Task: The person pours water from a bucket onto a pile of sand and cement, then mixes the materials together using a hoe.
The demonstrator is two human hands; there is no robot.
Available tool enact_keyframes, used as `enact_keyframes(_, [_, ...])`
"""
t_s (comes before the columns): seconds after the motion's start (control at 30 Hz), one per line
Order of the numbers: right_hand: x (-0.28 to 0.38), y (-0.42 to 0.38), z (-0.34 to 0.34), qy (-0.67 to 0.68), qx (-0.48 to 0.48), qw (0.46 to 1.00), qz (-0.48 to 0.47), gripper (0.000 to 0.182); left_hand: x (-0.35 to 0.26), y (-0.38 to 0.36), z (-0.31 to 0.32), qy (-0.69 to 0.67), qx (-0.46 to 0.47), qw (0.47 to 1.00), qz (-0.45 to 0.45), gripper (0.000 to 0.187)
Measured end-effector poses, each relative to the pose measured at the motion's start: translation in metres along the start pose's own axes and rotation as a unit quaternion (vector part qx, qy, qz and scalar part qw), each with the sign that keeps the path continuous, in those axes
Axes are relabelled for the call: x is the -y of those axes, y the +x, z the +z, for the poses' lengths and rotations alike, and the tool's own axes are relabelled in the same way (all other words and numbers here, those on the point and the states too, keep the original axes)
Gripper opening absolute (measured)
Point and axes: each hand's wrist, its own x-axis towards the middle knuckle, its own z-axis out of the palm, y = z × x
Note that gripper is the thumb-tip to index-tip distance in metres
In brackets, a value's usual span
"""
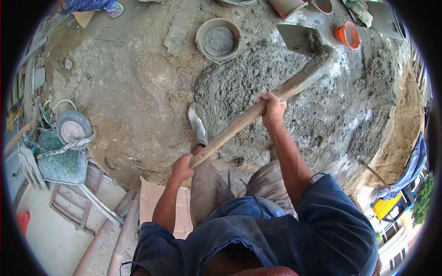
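I hold a long wooden-handled hoe with both hands over a wide heap of wet grey mortar. My right hand grips the shaft near its middle. My left hand grips the handle's near end. The metal blade, smeared with mortar, is raised above the far part of the heap. My left foot in a pale shoe stands at the heap's near edge.
A grey bucket with mortar stands beyond the heap; an orange bucket sits far right. A wheelbarrow lies at left, cardboard by my legs, a sand pile at right. Another person's sandalled foot shows top left.
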Motion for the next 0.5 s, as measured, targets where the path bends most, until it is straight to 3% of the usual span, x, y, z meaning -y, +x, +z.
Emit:
enact_keyframes(0.1, [0.060, 0.042, -0.085, -0.015, -0.061, 0.998, -0.001, 0.007, -0.114, -0.011, -0.007, 0.022, 0.129, 0.991, 0.015, 0.046])
enact_keyframes(0.17, [0.086, 0.091, -0.143, -0.037, -0.112, 0.993, -0.029, 0.007, -0.159, 0.001, 0.027, -0.013, 0.161, 0.977, 0.137, 0.048])
enact_keyframes(0.2, [0.093, 0.116, -0.171, -0.072, -0.134, 0.988, -0.004, 0.007, -0.185, 0.002, 0.039, -0.009, 0.172, 0.975, 0.137, 0.048])
enact_keyframes(0.27, [0.075, 0.155, -0.217, -0.108, -0.181, 0.975, 0.065, 0.007, -0.235, -0.004, 0.045, -0.040, 0.222, 0.966, 0.123, 0.070])
enact_keyframes(0.3, [0.056, 0.162, -0.232, -0.112, -0.199, 0.968, 0.106, 0.007, -0.249, -0.010, 0.038, -0.033, 0.224, 0.967, 0.118, 0.070])
enact_keyframes(0.37, [-0.016, 0.159, -0.267, -0.103, -0.125, 0.960, 0.229, 0.007, -0.271, -0.037, 0.023, -0.210, 0.344, 0.915, 0.002, 0.084])
enact_keyframes(0.43, [-0.057, 0.118, -0.274, -0.080, -0.075, 0.944, 0.311, 0.007, -0.281, -0.071, 0.025, -0.196, 0.363, 0.910, 0.038, 0.085])
enact_keyframes(0.5, [-0.054, 0.092, -0.276, -0.062, -0.061, 0.930, 0.356, 0.008, -0.297, -0.088, 0.014, -0.187, 0.373, 0.906, 0.067, 0.087])
